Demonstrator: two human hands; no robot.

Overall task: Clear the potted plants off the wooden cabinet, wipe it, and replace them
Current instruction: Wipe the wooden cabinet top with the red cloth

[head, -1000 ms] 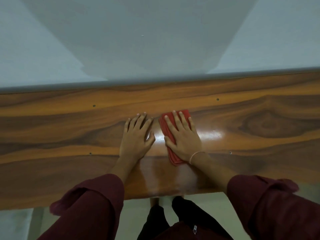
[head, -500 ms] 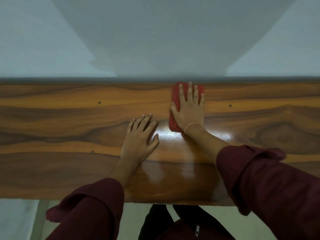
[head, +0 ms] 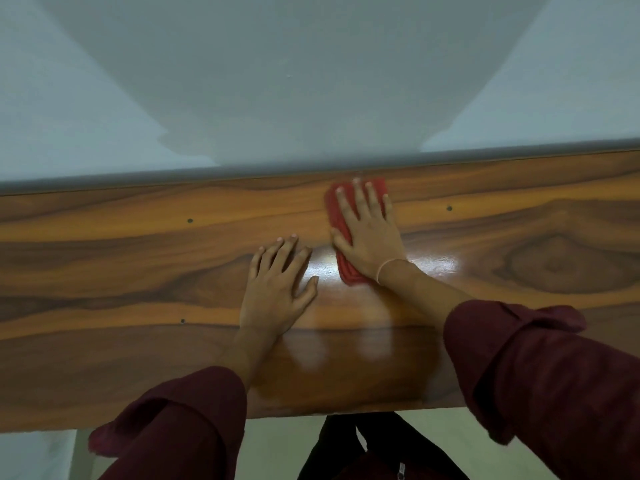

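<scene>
Head view, starting nearest you: both dark red sleeves (head: 180,420) reach over the front edge of the wooden cabinet (head: 138,271). Your left hand (head: 277,289) lies flat on the wood near the middle, fingers straight and slightly spread, holding nothing; it looks like a brace. Just beyond it and to its right, your right hand (head: 370,237) presses flat on the folded red cloth (head: 347,271), fingers straight rather than curled around it. The cloth's far end almost meets the back edge where the cabinet joins the pale wall (head: 311,81).

The step in hand appears to be the wipe itself. To do it well, keep your palm weight spread across the whole cloth so it slides without bunching, and run each pass right up to the back edge, where dust tends to collect. Overlap your strokes and work sideways along the top. Lift the left hand off any strip before you wipe it, since a resting palm may leave marks on the glossy finish.

No potted plants are in view; putting them back comes later.
</scene>
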